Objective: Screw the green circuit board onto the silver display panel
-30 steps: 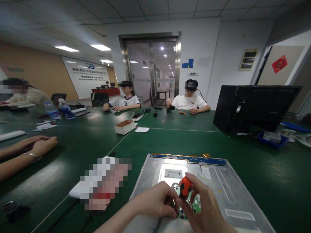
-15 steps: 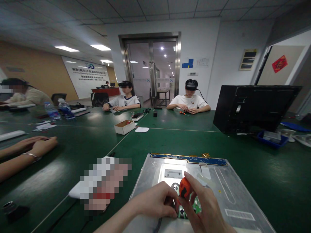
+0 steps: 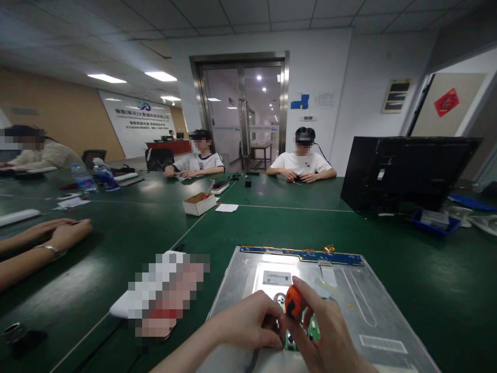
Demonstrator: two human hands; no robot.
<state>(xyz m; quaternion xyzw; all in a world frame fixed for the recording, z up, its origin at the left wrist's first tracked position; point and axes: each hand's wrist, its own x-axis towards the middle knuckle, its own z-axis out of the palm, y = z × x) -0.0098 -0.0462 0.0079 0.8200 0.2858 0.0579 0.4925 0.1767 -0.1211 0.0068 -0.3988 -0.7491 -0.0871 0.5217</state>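
A silver metal panel (image 3: 382, 305) lies before me, with a blue circuit strip (image 3: 303, 255) along its far edge. My right hand (image 3: 330, 326) is wrapped round the orange-and-black handle of a screwdriver (image 3: 294, 301), held over a small green circuit board (image 3: 313, 329) on the panel. Close beside it, my left hand (image 3: 252, 318) has its fingers pinched at the board's left side. Whatever lies between those fingertips is hidden, and so is the screwdriver's tip.
A blurred white and pink item (image 3: 166, 295) lies left of the panel. Farther off are a small box (image 3: 199, 203), a black monitor (image 3: 404, 173) and a blue tray (image 3: 435, 223). Another person's hands (image 3: 66, 233) rest at the left; other people sit across the table.
My right hand and the orange handle have shifted very slightly left. My left hand looks unmoved. Across the table, the hands of the person in white have moved a little.
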